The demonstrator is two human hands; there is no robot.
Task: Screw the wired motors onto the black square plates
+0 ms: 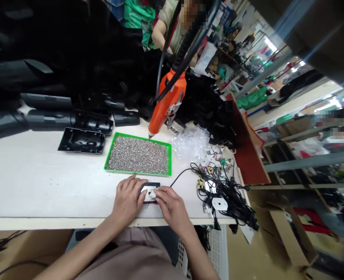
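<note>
My left hand (pixel 128 200) and my right hand (pixel 172 206) meet at the table's near edge, fingers curled around a small black housing with a white board in it (pixel 149 192). A black wire (pixel 180 175) runs from that part toward the right. Just beyond my hands lies a green tray (pixel 109 152) filled with small silver screws. An orange electric screwdriver (pixel 168 103) hangs from cables above the tray's far right corner, its tip pointing down.
A black plastic cover (pixel 81 140) lies left of the tray, with black tubes (pixel 43 118) stacked behind. Clear plastic bags (pixel 191 143) and a tangle of wired boards (pixel 218 188) sit on the right. Another person (pixel 167 27) works across the table. The white table (pixel 28 182) extends left.
</note>
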